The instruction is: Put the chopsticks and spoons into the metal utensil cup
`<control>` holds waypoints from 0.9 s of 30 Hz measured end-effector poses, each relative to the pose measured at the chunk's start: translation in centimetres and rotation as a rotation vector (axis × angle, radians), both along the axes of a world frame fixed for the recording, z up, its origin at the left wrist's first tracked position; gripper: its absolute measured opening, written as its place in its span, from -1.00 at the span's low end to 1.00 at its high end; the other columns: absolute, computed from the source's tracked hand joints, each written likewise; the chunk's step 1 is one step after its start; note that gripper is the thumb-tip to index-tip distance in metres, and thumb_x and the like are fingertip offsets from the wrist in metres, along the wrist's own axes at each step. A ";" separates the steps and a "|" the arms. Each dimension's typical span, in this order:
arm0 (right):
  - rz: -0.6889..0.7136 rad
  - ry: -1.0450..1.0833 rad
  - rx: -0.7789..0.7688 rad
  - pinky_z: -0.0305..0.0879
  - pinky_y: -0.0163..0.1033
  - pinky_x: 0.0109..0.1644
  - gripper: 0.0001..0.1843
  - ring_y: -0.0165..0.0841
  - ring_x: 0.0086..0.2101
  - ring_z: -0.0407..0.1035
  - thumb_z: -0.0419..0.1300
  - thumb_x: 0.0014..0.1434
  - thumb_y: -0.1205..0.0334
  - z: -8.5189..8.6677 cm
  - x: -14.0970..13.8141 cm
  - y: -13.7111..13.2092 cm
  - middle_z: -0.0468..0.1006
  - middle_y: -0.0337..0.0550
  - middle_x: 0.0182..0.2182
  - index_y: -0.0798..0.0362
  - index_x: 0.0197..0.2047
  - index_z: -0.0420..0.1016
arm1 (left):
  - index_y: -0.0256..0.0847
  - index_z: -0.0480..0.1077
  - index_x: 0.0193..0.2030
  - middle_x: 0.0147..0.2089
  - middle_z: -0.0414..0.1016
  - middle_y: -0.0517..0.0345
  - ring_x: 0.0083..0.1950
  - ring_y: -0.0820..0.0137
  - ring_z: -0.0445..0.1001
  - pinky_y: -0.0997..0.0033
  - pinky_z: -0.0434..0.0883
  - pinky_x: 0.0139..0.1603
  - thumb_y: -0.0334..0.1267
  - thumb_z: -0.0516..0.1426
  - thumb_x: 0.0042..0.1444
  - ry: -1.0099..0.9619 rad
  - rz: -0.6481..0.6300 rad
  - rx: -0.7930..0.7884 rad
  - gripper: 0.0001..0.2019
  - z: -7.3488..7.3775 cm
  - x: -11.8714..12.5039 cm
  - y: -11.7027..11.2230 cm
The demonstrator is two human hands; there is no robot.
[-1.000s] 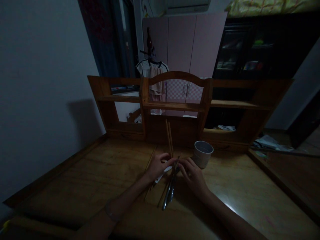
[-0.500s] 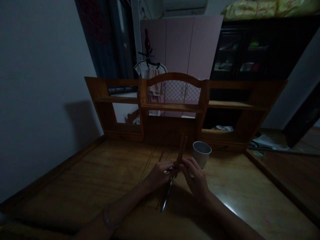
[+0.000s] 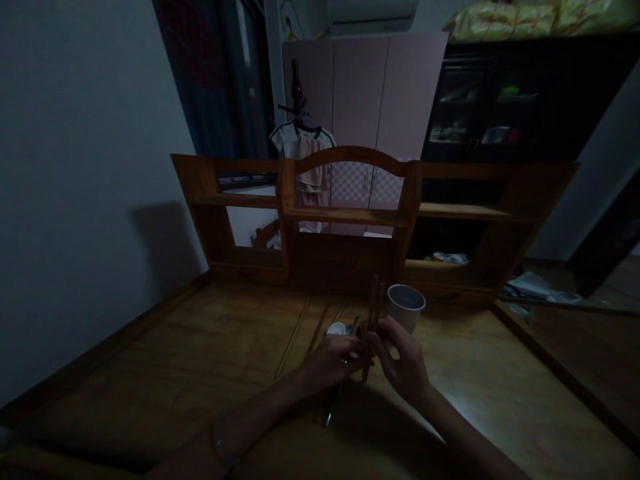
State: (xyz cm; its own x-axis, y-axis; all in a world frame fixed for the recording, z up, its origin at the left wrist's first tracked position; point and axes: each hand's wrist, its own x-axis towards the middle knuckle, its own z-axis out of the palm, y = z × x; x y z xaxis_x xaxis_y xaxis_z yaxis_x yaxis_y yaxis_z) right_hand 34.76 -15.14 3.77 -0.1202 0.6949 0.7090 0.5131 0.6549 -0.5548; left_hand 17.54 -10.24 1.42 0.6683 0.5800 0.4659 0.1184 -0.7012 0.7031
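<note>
A pair of reddish-brown chopsticks (image 3: 374, 303) stands nearly upright between my hands, above the table. My right hand (image 3: 404, 360) pinches them from the right side. From the left, my left hand (image 3: 327, 361) has its fingers closed around their lower part. Just beyond my left hand lie a white spoon bowl (image 3: 336, 329) and a darker metal spoon bowl (image 3: 353, 329). A shiny metal handle (image 3: 330, 408) sticks out below my left hand. Loose chopsticks (image 3: 294, 335) lie on the table to the left. The grey cup (image 3: 406, 307) stands upright behind my right hand.
The wooden tabletop (image 3: 175, 360) has a raised edge on the right. Along its back stands a wooden shelf unit (image 3: 350, 215) with open compartments. A white wall (image 3: 90, 200) borders the left side. Pink cabinets (image 3: 357, 93) and a dark cabinet (image 3: 500, 107) stand farther back.
Both hands and the upright chopsticks have shifted slightly to the right and down. The white and metal spoon bowls now show beyond my left hand.
</note>
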 end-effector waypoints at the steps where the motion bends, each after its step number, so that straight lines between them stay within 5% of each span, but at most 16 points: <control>1: 0.002 -0.002 0.001 0.29 -0.28 -0.29 -0.92 -0.36 -0.35 0.36 0.07 0.28 0.33 0.0 0.0 -0.1 0.40 -0.17 -0.35 0.03 -0.17 0.36 | -0.22 0.52 -0.18 -0.25 0.57 0.12 -0.25 0.41 0.52 0.52 0.42 -0.26 -0.17 0.18 0.15 0.001 0.003 0.010 -0.81 0.0 0.0 0.1; 13: -0.051 0.001 0.021 0.29 -0.35 -0.34 -0.88 -0.42 -0.41 0.38 0.13 0.26 0.28 1.4 0.5 -0.1 0.43 -0.22 -0.36 0.01 -0.11 0.36 | -0.24 0.55 -0.22 -0.23 0.59 0.09 -0.28 0.44 0.51 0.56 0.39 -0.29 -0.17 0.19 0.14 0.021 -0.015 0.050 -0.80 -0.1 0.2 0.3; 21: 0.095 -0.332 -0.253 0.17 -0.37 -0.46 -0.77 -0.44 -0.49 0.31 0.15 0.25 0.12 8.8 1.3 1.0 0.42 -0.26 -0.52 0.07 -0.37 0.40 | -0.25 0.52 -0.37 -0.40 0.53 0.15 -0.37 0.46 0.46 0.55 0.36 -0.35 -0.13 0.17 0.15 0.036 0.088 0.154 -0.77 0.0 -0.4 1.0; 27: 0.218 -0.469 -0.273 0.25 -0.38 -0.37 -0.83 -0.44 -0.43 0.38 0.23 0.19 0.15 13.7 -1.0 0.2 0.51 -0.24 -0.43 0.07 -0.34 0.51 | -0.26 0.50 -0.21 -0.25 0.55 0.04 -0.22 0.40 0.51 0.47 0.42 -0.17 -0.22 0.08 0.24 -0.135 0.185 0.298 -0.80 1.5 -1.4 1.3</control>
State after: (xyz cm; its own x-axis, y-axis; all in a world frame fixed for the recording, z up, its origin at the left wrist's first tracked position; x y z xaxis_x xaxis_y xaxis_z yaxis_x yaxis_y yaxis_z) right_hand 33.79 -14.93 17.49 -0.5390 0.7687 0.3445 0.6138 0.6384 -0.4643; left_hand 16.14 -8.97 2.87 0.4862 0.5107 0.7090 0.1823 -0.8529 0.4893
